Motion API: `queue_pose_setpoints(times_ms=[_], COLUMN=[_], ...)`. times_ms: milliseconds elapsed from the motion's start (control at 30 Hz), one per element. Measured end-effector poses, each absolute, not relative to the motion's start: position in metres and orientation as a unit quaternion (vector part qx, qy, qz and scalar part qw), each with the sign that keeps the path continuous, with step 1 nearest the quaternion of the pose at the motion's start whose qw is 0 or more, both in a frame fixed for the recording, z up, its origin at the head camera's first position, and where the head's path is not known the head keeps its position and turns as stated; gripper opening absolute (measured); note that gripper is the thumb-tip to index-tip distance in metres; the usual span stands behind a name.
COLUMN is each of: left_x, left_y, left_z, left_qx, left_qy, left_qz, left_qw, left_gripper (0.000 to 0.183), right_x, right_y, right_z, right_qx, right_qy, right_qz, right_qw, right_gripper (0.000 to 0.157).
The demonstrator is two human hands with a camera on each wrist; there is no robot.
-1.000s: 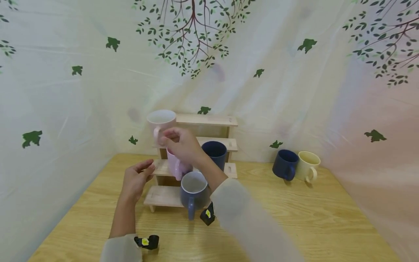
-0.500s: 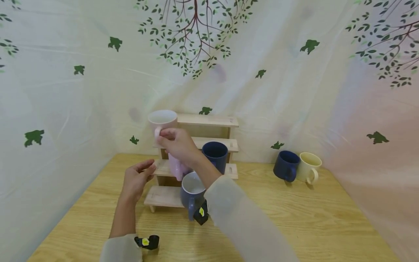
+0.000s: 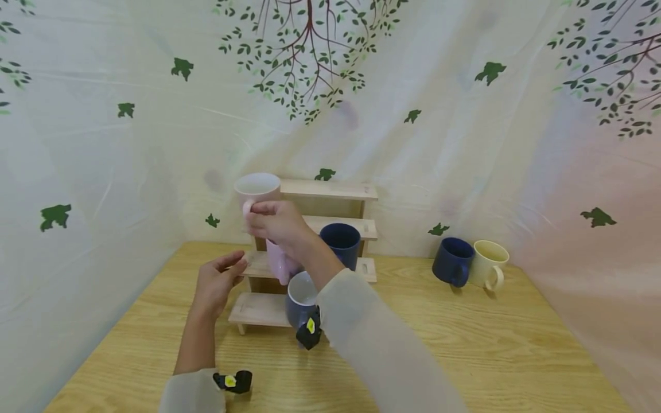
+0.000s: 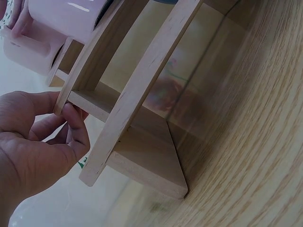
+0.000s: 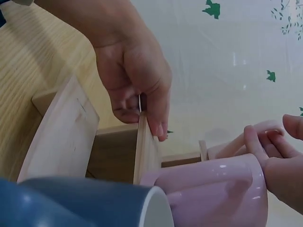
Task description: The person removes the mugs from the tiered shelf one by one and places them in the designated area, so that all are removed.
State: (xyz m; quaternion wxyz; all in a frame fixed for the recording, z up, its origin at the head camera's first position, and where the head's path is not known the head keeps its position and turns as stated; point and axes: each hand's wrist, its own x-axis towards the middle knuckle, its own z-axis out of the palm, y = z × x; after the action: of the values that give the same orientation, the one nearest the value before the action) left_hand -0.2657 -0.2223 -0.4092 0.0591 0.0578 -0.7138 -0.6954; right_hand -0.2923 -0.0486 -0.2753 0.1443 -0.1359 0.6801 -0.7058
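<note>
With its thumb and fingers my right hand [image 3: 281,228] pinches the handle of a pale pink mug [image 3: 264,195], upright at the left end of the wooden step shelf [image 3: 260,310]. My left hand [image 3: 216,287] pinches the left end of a lower shelf board [image 4: 71,85], seen close in the left wrist view. Just below my right hand a pink mug [image 3: 279,263] stands on that board, partly covered by the hand. A grey-blue mug [image 3: 296,301] sits on the lowest step, its handle mostly hidden by the right wrist camera.
To the right on the shelf is a navy mug [image 3: 341,244], partly behind my right forearm. Another navy mug [image 3: 449,261] and a yellow mug [image 3: 484,264] stand together at the table's back right. A leaf-printed curtain [image 3: 403,160] hangs behind.
My right forearm has swung a little left, and its fingers have settled closer round the pale pink mug's handle. My left hand and the other mugs have stayed put.
</note>
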Motion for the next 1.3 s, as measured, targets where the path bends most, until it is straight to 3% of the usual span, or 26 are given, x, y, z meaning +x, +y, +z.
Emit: queue_pose_setpoints(times_ms=[333, 767, 1300], left_x=[-0.267, -0.266, -0.265], left_y=[-0.222, -0.223, -0.223], left_z=[-0.409, -0.41, -0.409], left_qx=[0.053, 0.053, 0.059], left_qy=[-0.713, -0.713, -0.715], left_qz=[-0.697, -0.697, -0.693], left_qw=[0.052, 0.056, 0.064], left_gripper=[0.048, 0.047, 0.044], right_x=[-0.29, -0.286, -0.283], right_y=[-0.056, -0.063, -0.067], right_z=[-0.277, -0.277, -0.277], right_qx=[-0.113, -0.066, -0.055], right_qy=[0.614, 0.685, 0.691], right_qz=[-0.767, -0.719, -0.717], right_qw=[0.148, 0.099, 0.066], right_gripper=[0.03, 0.018, 0.02])
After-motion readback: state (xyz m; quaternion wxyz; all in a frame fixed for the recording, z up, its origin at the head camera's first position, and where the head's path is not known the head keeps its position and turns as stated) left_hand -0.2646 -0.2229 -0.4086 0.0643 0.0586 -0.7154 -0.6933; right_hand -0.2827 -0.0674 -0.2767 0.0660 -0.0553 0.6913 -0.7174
